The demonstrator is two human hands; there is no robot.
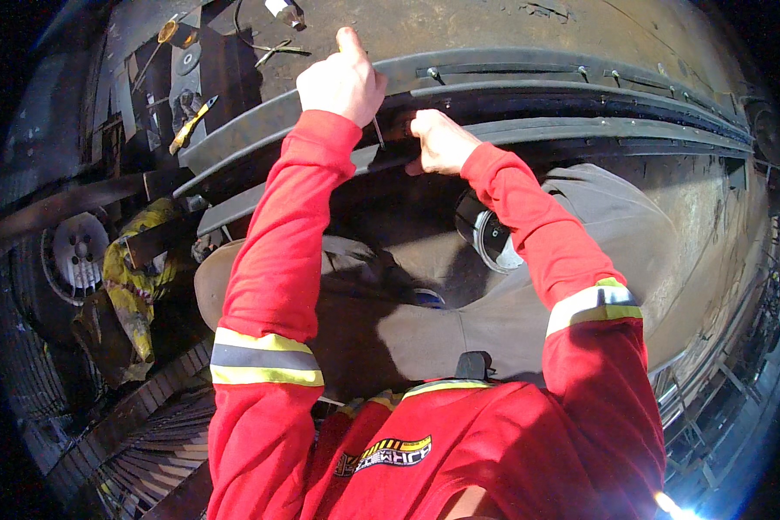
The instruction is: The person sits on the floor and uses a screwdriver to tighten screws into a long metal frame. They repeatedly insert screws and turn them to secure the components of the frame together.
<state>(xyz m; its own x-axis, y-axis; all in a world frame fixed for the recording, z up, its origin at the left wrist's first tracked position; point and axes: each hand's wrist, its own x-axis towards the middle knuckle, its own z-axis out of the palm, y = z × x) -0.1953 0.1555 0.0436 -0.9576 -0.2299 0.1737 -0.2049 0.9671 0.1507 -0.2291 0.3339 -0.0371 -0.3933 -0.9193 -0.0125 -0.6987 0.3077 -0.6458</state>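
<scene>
My left hand (342,85) is closed over the left part of a long dark steel beam (511,85), thumb pointing away from me. A thin metal rod (379,133) shows just below this hand; whether the hand holds it is hidden. To the right and a little nearer, my right hand (445,144) curls its fingers into the shadowed gap between that beam and a second, nearer beam (563,130). What those fingers grip cannot be made out. Several bolts (583,73) stick up along the far beam.
At the left lie a yellow-handled brush (194,126), a grinding disc (188,59), a round tin (178,34), a crumpled yellow cloth (134,295) and a grey wheel-like disc (78,253). A white-rimmed round object (494,238) rests between my legs. Metal bars (160,442) are stacked at lower left.
</scene>
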